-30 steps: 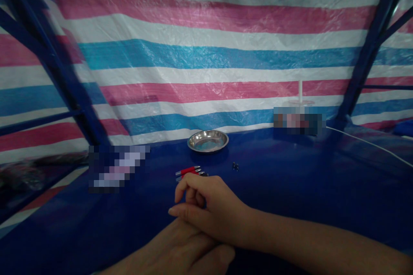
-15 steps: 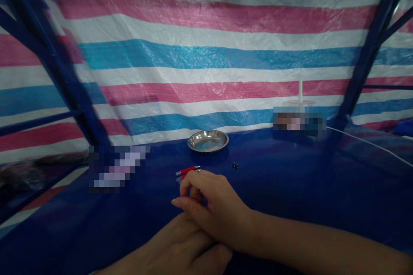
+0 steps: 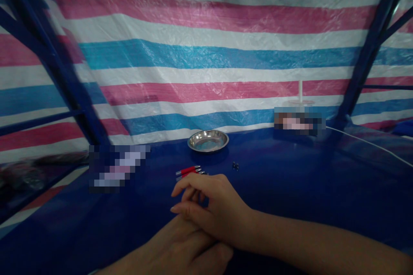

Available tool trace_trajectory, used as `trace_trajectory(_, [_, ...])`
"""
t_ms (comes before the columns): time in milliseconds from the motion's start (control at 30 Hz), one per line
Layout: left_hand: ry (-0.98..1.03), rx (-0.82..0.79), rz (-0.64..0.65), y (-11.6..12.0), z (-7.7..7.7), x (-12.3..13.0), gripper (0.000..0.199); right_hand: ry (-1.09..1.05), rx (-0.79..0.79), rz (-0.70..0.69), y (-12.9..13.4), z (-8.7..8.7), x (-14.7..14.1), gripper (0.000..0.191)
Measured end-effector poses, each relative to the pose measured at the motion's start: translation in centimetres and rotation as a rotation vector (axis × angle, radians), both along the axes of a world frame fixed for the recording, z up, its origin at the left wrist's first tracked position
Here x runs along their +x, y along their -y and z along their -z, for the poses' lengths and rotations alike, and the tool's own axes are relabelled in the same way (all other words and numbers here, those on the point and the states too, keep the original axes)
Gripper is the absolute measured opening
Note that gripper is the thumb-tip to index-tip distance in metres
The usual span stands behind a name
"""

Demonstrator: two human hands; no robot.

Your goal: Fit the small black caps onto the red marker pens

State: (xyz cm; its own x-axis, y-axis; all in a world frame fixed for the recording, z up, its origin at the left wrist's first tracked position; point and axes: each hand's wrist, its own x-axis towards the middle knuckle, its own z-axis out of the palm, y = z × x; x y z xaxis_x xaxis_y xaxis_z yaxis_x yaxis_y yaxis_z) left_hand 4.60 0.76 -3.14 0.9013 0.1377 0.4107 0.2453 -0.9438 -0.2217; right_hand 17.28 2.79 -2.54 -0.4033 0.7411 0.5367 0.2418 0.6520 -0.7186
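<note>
My right hand (image 3: 214, 208) rests across the back of my left hand (image 3: 171, 245), just above the blue tabletop. The right fingers bend loosely, with gaps between them and the thumb, and hold nothing. My left hand lies palm down with its thumb stretched to the right; its other fingers are largely hidden under the right hand. Beyond the right fingertips lie red pens (image 3: 188, 170) with silver ends, partly covered by that hand. To their right are small dark shiny pieces (image 3: 235, 166), too small to name. A shallow round steel dish (image 3: 208, 149) stands farther back.
The blue table (image 3: 306, 180) reaches back to a striped plastic sheet (image 3: 206, 58). A blurred-out flat item (image 3: 121, 169) is at the left. A cup with a straw (image 3: 300, 102), partly blurred, stands at the back right near a white cable (image 3: 371, 137). Blue metal posts (image 3: 364, 51) flank the table.
My right fingers have shifted slightly toward me and the index finger has straightened a little, so more of the red pens shows. My left hand stays in place.
</note>
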Motion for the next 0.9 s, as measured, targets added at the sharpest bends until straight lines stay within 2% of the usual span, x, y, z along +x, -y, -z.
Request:
trace_trajectory(267, [-0.007,-0.038,-0.003,-0.23,0.01,0.07,0.026,0.054,0.09,0.073,-0.05,0.05,0.12,0.012])
trace_trajectory(467, [-0.02,-0.053,-0.019,0.26,-0.47,-0.03,0.029,0.066,0.136,0.078,-0.01,-0.02,0.08,0.014])
trace_trajectory(733, [-0.066,-0.064,-0.022,-0.11,-0.21,0.08,0.026,0.05,0.02,0.002,0.0,-0.09,0.08,0.017])
trace_trajectory(900, [-0.07,-0.048,-0.025,-0.18,-0.48,0.16,0.027,0.086,0.036,0.062,-0.02,-0.18,0.05,0.015])
